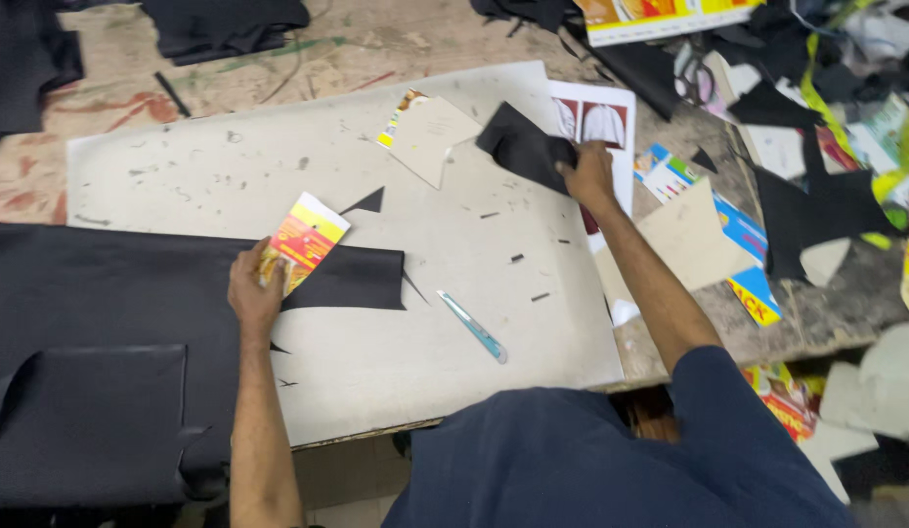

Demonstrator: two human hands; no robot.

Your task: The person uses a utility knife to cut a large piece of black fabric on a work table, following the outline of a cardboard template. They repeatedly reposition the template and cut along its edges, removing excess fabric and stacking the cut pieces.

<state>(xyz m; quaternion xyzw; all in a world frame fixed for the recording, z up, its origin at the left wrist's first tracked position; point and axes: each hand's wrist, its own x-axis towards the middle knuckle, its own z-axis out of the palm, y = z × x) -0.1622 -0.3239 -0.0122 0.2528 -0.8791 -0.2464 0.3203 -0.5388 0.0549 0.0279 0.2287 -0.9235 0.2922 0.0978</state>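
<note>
Worn and paint-stained, the wooden table [279, 59] carries a large pale grey cardboard cutting sheet [230, 156] that fills most of the head view.

Across the sheet's left side lies a wide piece of black fabric [93, 293], its right end cut to a tongue that reaches toward the middle. The left hand [254, 288] rests on that fabric, its grip pinching a small yellow-and-red printed card template [306, 240] whose lower end lies against the cloth.

The right hand [588, 176] is stretched out to the sheet's far right edge, its grip closed on a cut piece of black fabric [523, 147] that is lifted and folded at its corner. Just beside that hand lies a white printed sheet with dark red pictures [603, 122].

Between the two arms, a light blue utility knife [474, 328] lies loose on the cutting sheet, apart from both hands. A beige card cut-out [430, 137] sits near the top of the sheet, and a small black triangular offcut [368, 203] lies below it.

Black scraps and coloured printed packaging [816, 196] are heaped on the table's right side.
</note>
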